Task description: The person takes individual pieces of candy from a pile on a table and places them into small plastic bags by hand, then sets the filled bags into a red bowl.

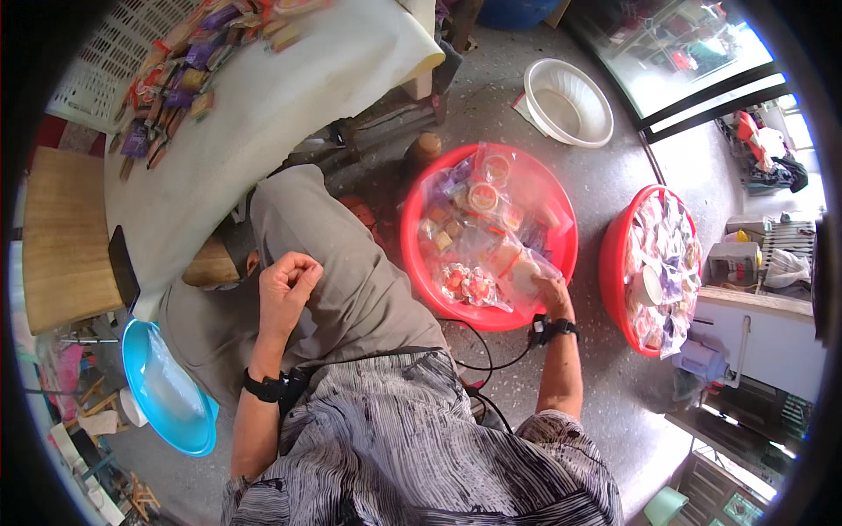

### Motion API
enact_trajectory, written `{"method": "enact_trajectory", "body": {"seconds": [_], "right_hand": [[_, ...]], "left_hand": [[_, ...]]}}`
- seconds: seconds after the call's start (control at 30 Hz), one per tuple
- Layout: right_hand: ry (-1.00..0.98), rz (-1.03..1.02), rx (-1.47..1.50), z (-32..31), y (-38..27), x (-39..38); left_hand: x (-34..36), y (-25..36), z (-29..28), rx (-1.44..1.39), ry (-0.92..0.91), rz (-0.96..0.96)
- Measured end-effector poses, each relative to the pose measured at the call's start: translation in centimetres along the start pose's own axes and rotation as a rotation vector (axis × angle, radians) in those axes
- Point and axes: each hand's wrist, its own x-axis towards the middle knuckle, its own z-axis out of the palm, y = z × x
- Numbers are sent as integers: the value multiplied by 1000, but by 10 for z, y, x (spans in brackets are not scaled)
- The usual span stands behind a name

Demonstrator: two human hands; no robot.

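My left hand (288,287) is raised over my thigh, its fingers curled into a loose fist with nothing visible in them. At the right rim of a red basin (416,289), my right hand (554,295) is closed on the edge of a clear plastic bag (519,267) that has pale round contents. More filled clear bags lie in this basin. One contains small red-and-white pieces (474,286), and others hold round tubs (483,197) and tan blocks (443,238). The fingertips of my right hand are partly hidden by the bag.
A second red basin (617,302) full of packed bags, with a white cup (647,286) on top, stands at right. Beyond is a white basin (568,103). At left, a pale-covered table (254,114) bears many small packets (189,79); a blue basin (180,434) sits below.
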Motion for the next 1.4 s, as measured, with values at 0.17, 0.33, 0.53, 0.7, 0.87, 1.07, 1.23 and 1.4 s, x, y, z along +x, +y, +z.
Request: {"method": "enact_trajectory", "body": {"seconds": [0.17, 0.33, 0.53, 0.7, 0.87, 1.07, 1.23, 1.4], "right_hand": [[-179, 213, -92, -32, -18, 56], [495, 24, -677, -42, 6, 102], [634, -146, -836, 15, 41, 83], [451, -138, -1086, 50, 47, 70], [335, 34, -1086, 47, 64, 112], [326, 162, -966, 29, 65, 130], [487, 184, -841, 32, 47, 129], [669, -89, -836, 42, 63, 104]], "left_hand": [[0, 2, 2, 38, 43, -31], [7, 4, 11, 62, 32, -32], [8, 5, 14, 109, 72, -41], [9, 10, 20, 134, 56, -49], [10, 14, 24, 152, 61, -45], [12, 18, 28, 238, 83, -4], [12, 20, 30, 260, 67, -10], [13, 21, 32, 255, 69, 8]]}}
